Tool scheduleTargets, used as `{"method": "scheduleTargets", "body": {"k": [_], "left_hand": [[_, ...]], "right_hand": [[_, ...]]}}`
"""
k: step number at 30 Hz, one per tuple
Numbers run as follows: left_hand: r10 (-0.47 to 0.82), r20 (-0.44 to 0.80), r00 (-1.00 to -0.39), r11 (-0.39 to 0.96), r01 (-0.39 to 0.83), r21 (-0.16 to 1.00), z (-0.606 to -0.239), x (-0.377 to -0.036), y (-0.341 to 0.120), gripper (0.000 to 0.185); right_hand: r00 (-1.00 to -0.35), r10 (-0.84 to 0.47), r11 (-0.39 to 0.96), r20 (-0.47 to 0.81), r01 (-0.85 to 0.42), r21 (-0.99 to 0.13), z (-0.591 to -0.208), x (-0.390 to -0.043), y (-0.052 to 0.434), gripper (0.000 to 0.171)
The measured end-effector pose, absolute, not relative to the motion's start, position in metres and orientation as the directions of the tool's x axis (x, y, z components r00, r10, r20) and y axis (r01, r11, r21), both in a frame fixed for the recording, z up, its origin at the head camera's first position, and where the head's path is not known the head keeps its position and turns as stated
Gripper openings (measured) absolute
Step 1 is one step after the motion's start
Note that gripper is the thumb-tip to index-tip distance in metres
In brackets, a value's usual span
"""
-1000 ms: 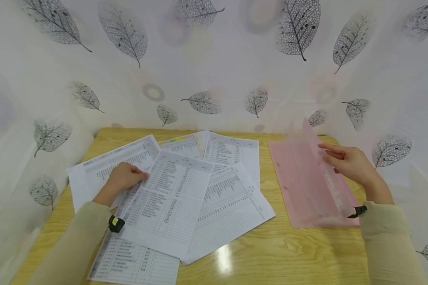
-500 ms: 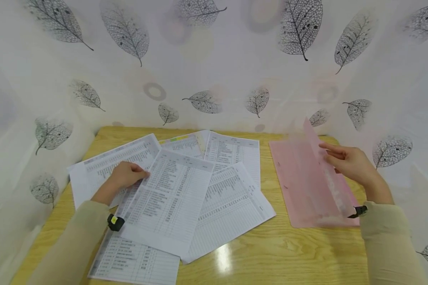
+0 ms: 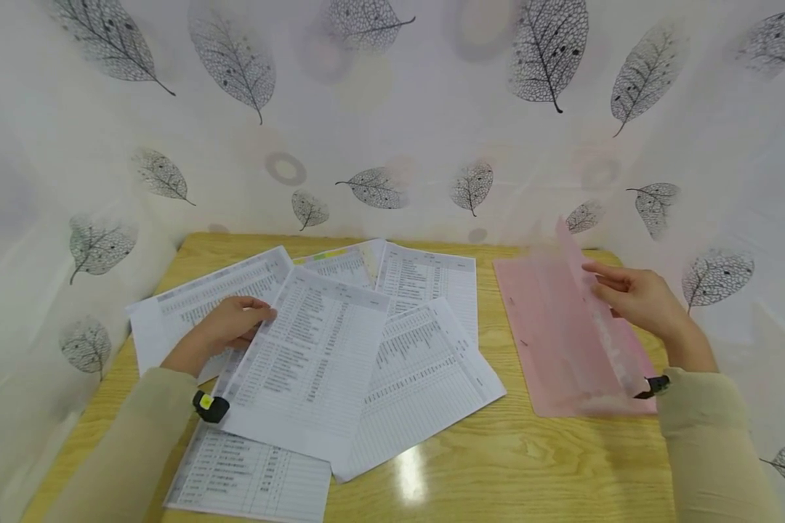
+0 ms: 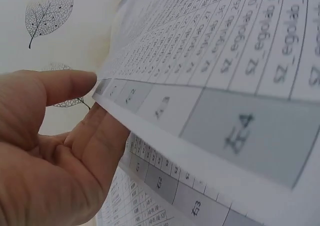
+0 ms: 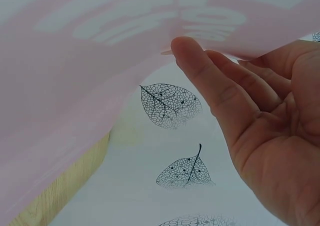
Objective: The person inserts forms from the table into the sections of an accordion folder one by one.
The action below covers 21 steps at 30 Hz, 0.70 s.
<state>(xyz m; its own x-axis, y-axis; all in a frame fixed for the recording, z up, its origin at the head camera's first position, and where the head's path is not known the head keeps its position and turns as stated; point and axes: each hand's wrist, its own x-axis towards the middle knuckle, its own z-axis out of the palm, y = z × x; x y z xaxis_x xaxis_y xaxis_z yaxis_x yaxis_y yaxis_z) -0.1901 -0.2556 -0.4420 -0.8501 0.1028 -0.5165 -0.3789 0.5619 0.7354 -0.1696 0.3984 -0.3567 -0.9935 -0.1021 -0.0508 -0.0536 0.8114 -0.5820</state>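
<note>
Several printed table sheets lie fanned over the wooden table (image 3: 530, 465). My left hand (image 3: 232, 323) pinches the left edge of the top sheet (image 3: 307, 363). The left wrist view shows the thumb of that left hand (image 4: 55, 151) on the sheet (image 4: 225, 61) and the fingers beneath, with the edge raised off the sheets below. At the right lies a pink folder (image 3: 549, 341) with its cover flap (image 3: 595, 319) standing up. My right hand (image 3: 634, 298) props that flap from the right with straight fingers. In the right wrist view the fingertips (image 5: 190, 51) touch the flap's (image 5: 100, 61) edge.
A white curtain with a grey leaf print (image 3: 392, 109) closes in the table at the back and on both sides. Bare wood shows along the front edge and between the papers and the folder.
My left hand has lifted the left edge of the top sheet a little and drawn it slightly leftward. The right hand and the folder flap have stayed put.
</note>
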Motion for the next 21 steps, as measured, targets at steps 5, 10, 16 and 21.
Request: {"method": "scheduleTargets", "body": {"k": [5, 10, 16, 21], "left_hand": [[0.167, -0.530, -0.831, 0.492, -0.396, 0.776, -0.439, -0.187, -0.250, 0.067], [0.192, -0.523, -0.830, 0.445, -0.401, 0.800, -0.440, -0.185, -0.244, 0.060], [0.191, -0.502, -0.844, 0.389, -0.404, 0.828, -0.445, -0.185, -0.239, 0.061], [0.228, -0.479, -0.848, 0.319, -0.399, 0.860, -0.448, -0.185, -0.230, 0.060]], "right_hand": [[-0.993, -0.106, 0.811, -0.045, -0.060, -0.582, -0.358, -0.170, 0.401, 0.050], [-0.993, -0.105, 0.809, -0.051, -0.056, -0.585, -0.357, -0.172, 0.402, 0.050], [-0.994, -0.097, 0.810, -0.058, -0.045, -0.584, -0.355, -0.171, 0.402, 0.052], [-0.993, -0.091, 0.808, -0.071, -0.032, -0.588, -0.355, -0.170, 0.402, 0.052]]}}
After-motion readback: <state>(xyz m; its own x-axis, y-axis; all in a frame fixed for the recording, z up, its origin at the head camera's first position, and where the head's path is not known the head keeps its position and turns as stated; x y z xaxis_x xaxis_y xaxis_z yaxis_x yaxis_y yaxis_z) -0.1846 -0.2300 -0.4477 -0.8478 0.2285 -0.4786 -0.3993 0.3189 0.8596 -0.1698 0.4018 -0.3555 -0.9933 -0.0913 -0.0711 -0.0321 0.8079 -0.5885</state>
